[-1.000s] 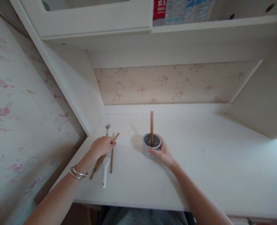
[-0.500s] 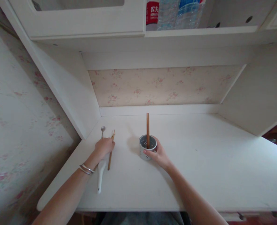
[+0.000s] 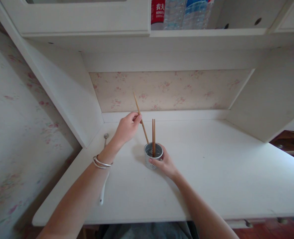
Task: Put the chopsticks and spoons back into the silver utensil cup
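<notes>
My left hand (image 3: 130, 126) pinches a wooden chopstick (image 3: 144, 130) around its middle. The chopstick leans, with its thin tip up to the left and its lower end at the back rim of a grey perforated metal cup (image 3: 150, 163); I cannot tell whether that end is inside. Two chopsticks (image 3: 153, 136) stand upright in the cup. From the right side, my right hand (image 3: 165, 164) grips the cup, thumb across its front. Left of it on the table lie a white spoon (image 3: 103, 191), partly hidden by my left forearm, and a small metal spoon (image 3: 106, 136), its handle mostly covered.
The white desktop (image 3: 206, 186) runs wide to the right, with a cabinet side panel (image 3: 273, 93) at its far right. An overhead shelf holds plastic bottles (image 3: 174, 15). On the left stands a side panel (image 3: 62, 89) beside the flowered wall.
My left hand has lifted the chopstick off the table and carried it right and up to the cup. My right hand stays on the cup. The view has shifted slightly.
</notes>
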Demonstrator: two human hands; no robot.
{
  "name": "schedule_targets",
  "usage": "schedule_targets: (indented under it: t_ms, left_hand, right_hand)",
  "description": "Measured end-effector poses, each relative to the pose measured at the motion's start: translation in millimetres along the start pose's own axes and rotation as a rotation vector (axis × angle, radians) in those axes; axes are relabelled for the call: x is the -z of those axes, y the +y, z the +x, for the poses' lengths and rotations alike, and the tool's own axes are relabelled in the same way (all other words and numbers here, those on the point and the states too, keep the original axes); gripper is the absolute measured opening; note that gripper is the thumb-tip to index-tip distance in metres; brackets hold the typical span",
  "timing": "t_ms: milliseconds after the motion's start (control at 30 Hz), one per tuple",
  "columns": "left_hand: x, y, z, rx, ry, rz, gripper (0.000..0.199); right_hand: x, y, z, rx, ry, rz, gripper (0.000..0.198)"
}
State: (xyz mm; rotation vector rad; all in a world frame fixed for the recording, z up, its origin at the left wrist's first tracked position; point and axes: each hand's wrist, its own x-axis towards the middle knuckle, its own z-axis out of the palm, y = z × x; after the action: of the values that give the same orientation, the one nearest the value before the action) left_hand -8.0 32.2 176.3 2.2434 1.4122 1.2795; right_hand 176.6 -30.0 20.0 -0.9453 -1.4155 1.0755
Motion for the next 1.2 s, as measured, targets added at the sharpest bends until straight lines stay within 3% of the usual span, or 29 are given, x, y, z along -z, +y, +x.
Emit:
schedule_targets:
  t_ms: [133,400,700,900,1033,1133,1200]
  left_hand:
    - [-26.0,0.3,-8.6,0.034,-0.040,-0.087,0.026]
    - [-67.7,-21.2,-39.7,0.068,-0.201,-0.048,0.028]
    - [-81.8,-24.9,-52.7,0.064,-0.252,-0.055,0.035]
    - [-86.1,-24.7,-77.7,0.282,-0.220,-0.551,0.048]
    - [-92.4,-21.8,-98.5,0.346,-0.276,-0.878,0.090]
    - [-97.5,-22.6,-105.5,0.347,-0.262,-0.966,0.109]
    - [-100.5,-24.6,-107.1,0.344,-0.234,-0.974,0.110]
  right_hand:
    - [0.1,-1.6,-0.8,0.014,-0.001,-0.011,0.069]
    - [1.5,-2.3,0.1,0.020,-0.001,-0.028,0.070]
    - [2.6,1.2,0.0,0.027,-0.001,-0.032,0.071]
    - [1.6,0.0,0.3,0.033,-0.002,-0.045,0.071]
    - [3.0,-3.8,-2.5,0.026,-0.048,-0.021,0.070]
    - [7.8,-7.7,-7.6,-0.040,-0.053,0.032,0.074]
    - [9.7,-13.8,-11.4,-0.032,0.037,0.059,0.074]
